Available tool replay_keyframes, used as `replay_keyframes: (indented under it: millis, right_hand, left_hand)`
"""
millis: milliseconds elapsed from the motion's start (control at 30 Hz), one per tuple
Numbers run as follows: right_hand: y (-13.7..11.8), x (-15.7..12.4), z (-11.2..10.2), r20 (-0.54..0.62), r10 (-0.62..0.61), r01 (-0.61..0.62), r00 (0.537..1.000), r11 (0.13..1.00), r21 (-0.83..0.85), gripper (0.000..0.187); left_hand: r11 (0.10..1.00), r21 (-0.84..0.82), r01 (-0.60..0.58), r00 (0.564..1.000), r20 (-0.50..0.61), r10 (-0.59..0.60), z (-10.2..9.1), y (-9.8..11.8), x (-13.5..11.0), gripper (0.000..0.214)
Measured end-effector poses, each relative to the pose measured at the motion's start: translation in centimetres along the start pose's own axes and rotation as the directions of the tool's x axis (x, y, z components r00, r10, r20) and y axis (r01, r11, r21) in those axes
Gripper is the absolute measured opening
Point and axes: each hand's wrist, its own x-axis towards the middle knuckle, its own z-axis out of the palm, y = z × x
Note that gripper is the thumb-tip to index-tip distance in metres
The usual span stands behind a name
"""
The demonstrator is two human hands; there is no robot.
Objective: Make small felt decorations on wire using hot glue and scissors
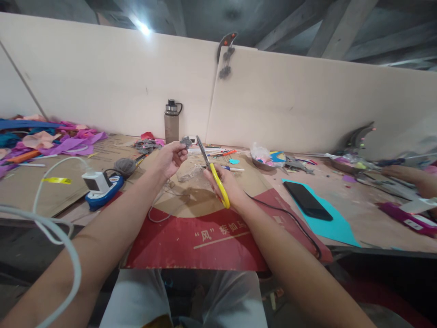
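The fingers (pixel 178 146) of the left hand (pixel 167 163) are pressed together at the tips, pinching a small grey piece (pixel 186 141), which is held up above the work board (pixel 191 255). The right hand (pixel 226 183) has its fingers closed around the scissors (pixel 213 170) at the yellow handle; the blades point upward, and their tip is just beside the grey piece — near it, but it seems not touching. How each finger sits in the handle, I cannot tell. Under the two hands, some thin, pale threads (pixel 191 174) lie loosely on the tan part of the board. To the left there is a ball of grey yarn (pixel 124 167), close to a blue power strip (pixel 104 194). Behind the hands stands a bottle (pixel 171 126), upright. On the right side, a black phone (pixel 307 200) lies on a turquoise sheet (pixel 341 232) — farther right, another person's arm (pixel 404 174) is partly visible.
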Motion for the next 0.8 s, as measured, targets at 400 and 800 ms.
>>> replay_keyframes:
  millis: [400, 800]
  right_hand:
    - [0.74, 0.42, -0.37, 0.069, -0.04, 0.041, 0.997, 0.999, -0.003, 0.036]
    - [0.81, 0.39, -0.47, 0.094, -0.06, 0.065, 0.994, 0.997, -0.049, 0.036]
  left_hand:
    - [0.993, 0.119, -0.022, 1.0, 0.006, 0.022, -0.12, 0.1, -0.29, 0.021]
    - [0.996, 0.071, -0.051, 0.999, 0.003, 0.051, -0.43, -0.07, 0.42, 0.015]
